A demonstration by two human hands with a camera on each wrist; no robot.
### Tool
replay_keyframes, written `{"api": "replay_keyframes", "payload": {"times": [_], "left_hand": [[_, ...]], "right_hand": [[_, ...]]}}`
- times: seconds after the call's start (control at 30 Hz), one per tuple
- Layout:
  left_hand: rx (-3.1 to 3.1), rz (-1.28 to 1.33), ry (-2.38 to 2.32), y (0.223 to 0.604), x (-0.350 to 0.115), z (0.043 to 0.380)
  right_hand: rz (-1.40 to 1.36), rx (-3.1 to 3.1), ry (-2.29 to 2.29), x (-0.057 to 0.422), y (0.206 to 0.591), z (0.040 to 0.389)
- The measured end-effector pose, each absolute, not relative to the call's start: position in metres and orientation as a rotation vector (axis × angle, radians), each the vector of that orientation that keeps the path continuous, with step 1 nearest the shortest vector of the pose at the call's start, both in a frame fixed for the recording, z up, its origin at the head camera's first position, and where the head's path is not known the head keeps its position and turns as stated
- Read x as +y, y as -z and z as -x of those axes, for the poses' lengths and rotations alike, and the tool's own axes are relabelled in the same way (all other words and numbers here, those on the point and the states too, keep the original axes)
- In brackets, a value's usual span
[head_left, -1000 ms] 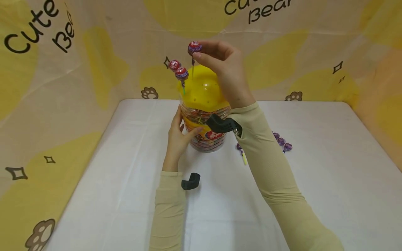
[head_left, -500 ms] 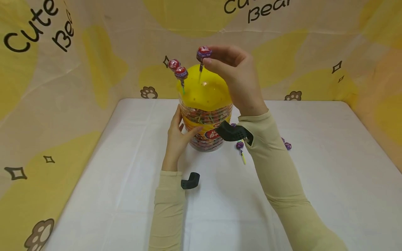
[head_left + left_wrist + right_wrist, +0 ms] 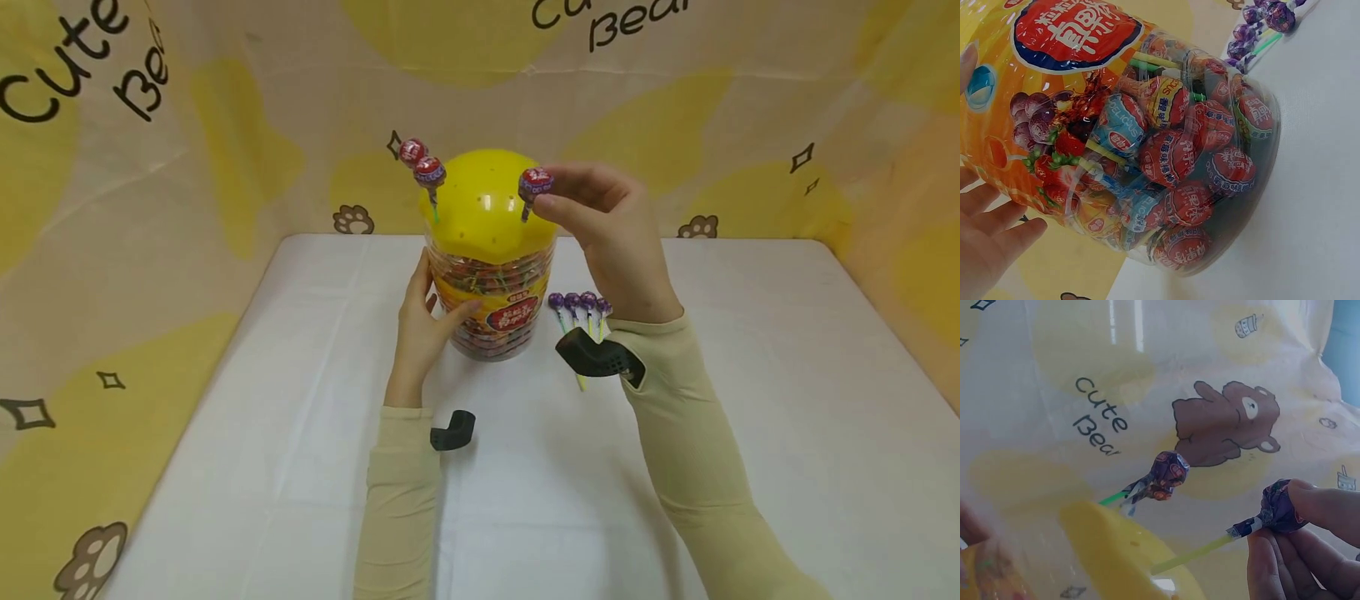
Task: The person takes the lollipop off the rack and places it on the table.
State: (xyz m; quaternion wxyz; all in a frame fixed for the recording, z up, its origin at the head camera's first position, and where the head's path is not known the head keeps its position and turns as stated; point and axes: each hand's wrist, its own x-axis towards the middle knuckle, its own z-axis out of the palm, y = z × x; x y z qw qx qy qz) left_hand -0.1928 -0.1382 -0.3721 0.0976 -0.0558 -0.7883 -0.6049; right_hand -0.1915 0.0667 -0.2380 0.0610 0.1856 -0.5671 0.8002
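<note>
A clear ribbed jar [image 3: 517, 315] full of wrapped lollipops stands upright on the table, under a domed yellow lid [image 3: 480, 187] with small holes. My left hand [image 3: 423, 337] holds its left side, thumb across the front label. Between thumb and fingers, my right hand [image 3: 618, 237] pinches a lollipop [image 3: 535, 181] by its red-and-purple wrapped head, over the lid's right side. In the right wrist view its yellow stick [image 3: 1194, 555] reaches down to the lid; whether the tip is in a hole I cannot tell. Two lollipops [image 3: 430, 172] stand at the lid's left side.
Several purple-wrapped lollipops [image 3: 588, 302] lie on the white table [image 3: 510, 500] right of the jar, partly behind my right wrist. A black wrist camera [image 3: 596, 354] sits on each sleeve. Printed yellow cloth [image 3: 637, 125] hangs behind and at the sides.
My right hand has moved right and down with the lollipop, from above the lid to its right side. The purple lollipops beside the jar show more. My left hand stays on the jar.
</note>
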Motion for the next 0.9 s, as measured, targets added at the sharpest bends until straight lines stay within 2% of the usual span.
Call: {"api": "replay_keyframes", "payload": {"times": [0.47, 0.9], "left_hand": [[-2.326, 0.166, 1.793, 0.374, -0.139, 0.196], [-2.336, 0.171, 1.775, 0.374, -0.140, 0.196]], "right_hand": [[-0.481, -1.779, -2.456, 0.101, 0.279, 0.188], [-0.191, -2.010, -2.485, 0.140, 0.328, 0.190]]}}
